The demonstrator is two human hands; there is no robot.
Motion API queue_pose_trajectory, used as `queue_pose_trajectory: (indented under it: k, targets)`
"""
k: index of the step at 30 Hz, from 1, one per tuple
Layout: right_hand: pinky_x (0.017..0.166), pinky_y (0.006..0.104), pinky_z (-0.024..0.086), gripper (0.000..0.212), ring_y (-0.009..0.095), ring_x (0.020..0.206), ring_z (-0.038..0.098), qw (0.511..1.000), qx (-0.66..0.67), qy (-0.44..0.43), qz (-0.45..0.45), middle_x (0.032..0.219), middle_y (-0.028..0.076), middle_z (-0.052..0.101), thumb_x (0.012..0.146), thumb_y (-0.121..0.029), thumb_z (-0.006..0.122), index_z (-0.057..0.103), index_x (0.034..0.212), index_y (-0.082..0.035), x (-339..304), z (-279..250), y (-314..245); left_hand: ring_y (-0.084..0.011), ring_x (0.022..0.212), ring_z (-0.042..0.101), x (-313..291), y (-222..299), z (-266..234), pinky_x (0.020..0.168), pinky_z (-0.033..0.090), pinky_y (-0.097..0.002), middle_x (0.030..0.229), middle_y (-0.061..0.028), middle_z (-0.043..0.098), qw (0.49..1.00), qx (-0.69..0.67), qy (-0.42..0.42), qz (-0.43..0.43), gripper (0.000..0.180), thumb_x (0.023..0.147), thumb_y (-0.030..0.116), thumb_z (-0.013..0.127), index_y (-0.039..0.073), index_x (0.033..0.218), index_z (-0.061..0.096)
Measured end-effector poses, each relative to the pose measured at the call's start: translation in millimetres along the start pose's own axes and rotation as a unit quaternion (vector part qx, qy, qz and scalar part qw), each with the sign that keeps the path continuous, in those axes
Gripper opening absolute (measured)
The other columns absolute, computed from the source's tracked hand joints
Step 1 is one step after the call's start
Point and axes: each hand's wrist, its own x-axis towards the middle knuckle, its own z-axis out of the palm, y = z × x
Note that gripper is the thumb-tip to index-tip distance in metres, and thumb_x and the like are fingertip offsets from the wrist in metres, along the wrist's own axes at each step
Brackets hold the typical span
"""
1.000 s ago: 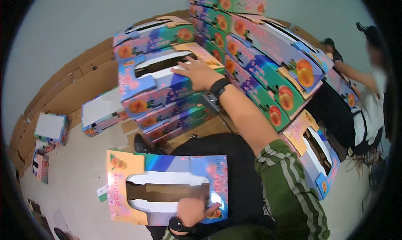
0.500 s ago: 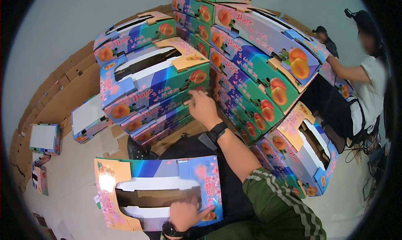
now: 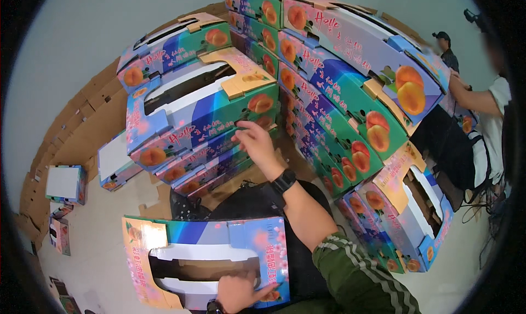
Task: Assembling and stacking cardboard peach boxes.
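Note:
A colourful peach-printed cardboard gift box [image 3: 205, 234] with a long slot in its top sits on my lap. My left hand [image 3: 238, 292] is at the slot's near edge, fingers dipping into the opening and thumb stretched over the top panel, so it grips the box. Ahead of it, my right hand [image 3: 256, 148] is raised in front of a stack of like boxes [image 3: 205, 108]. Its fingers are apart and partly bent, with nothing held. Whether the fingertips touch the stack's front I cannot tell.
A taller box stack [image 3: 329, 89] rises to the right, and a lower one [image 3: 397, 215] stands nearer. White-topped boxes [image 3: 63, 182] lie on the floor at left, by a brown cardboard barrier [image 3: 71, 122]. A co-worker [image 3: 485, 100] reaches toward boxes at far right.
My right hand has moved slightly left and down, its fingers spreading a little. My left hand stays at the slot. The view has shifted slightly.

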Motion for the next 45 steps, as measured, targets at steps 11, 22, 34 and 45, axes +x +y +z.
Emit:
queue_pose_trajectory:
  k: [11, 22, 34, 45]
  targets:
    - [0.051, 0.0242, 0.044, 0.033, 0.009, 0.056, 0.056, 0.992, 0.125, -0.022, 0.025, 0.077, 0.007, 0.067, 0.094, -0.024, 0.066, 0.053, 0.113, 0.0, 8, 11, 15, -0.0303, 0.038, 0.054, 8, 3, -5, 0.041, 0.042, -0.0396, 0.047, -0.0143, 0.054, 0.999, -0.004, 0.036, 0.022, 0.061, 0.08, 0.062, 0.066, 0.002, 0.073, 0.063]
    - [0.049, 0.0251, 0.043, 0.024, 0.009, 0.053, 0.055, 0.996, 0.078, 0.028, -0.026, 0.077, 0.005, 0.064, 0.098, -0.024, 0.06, 0.055, 0.105, -0.002, 8, 14, 18, -0.0322, 0.04, 0.054, 7, 1, -11, 0.042, 0.043, -0.0404, 0.049, -0.0154, 0.054, 1.0, -0.015, 0.0, 0.015, 0.061, 0.081, 0.061, 0.064, 0.001, 0.075, 0.063]
    - [0.061, 0.0298, 0.053, 0.018, 0.017, 0.073, 0.068, 0.941, -0.302, 0.14, 0.063, 0.09, 0.01, 0.067, 0.093, -0.013, 0.058, 0.058, 0.108, -0.002, -11, -11, 54, -0.033, 0.057, 0.063, 7, 8, -19, 0.054, 0.049, -0.0423, 0.065, -0.0186, 0.063, 0.991, 0.016, -0.118, -0.068, 0.046, 0.083, 0.047, 0.067, 0.001, 0.083, 0.064]
    - [0.056, 0.0257, 0.05, 0.045, 0.014, 0.064, 0.064, 0.987, 0.017, 0.068, 0.142, 0.096, 0.011, 0.07, 0.09, -0.008, 0.059, 0.051, 0.134, -0.002, -23, -11, 45, -0.0286, 0.041, 0.057, 5, 6, -2, 0.041, 0.043, -0.0371, 0.049, -0.0081, 0.055, 1.0, 0.011, 0.011, -0.018, 0.057, 0.076, 0.063, 0.07, 0.006, 0.071, 0.064]
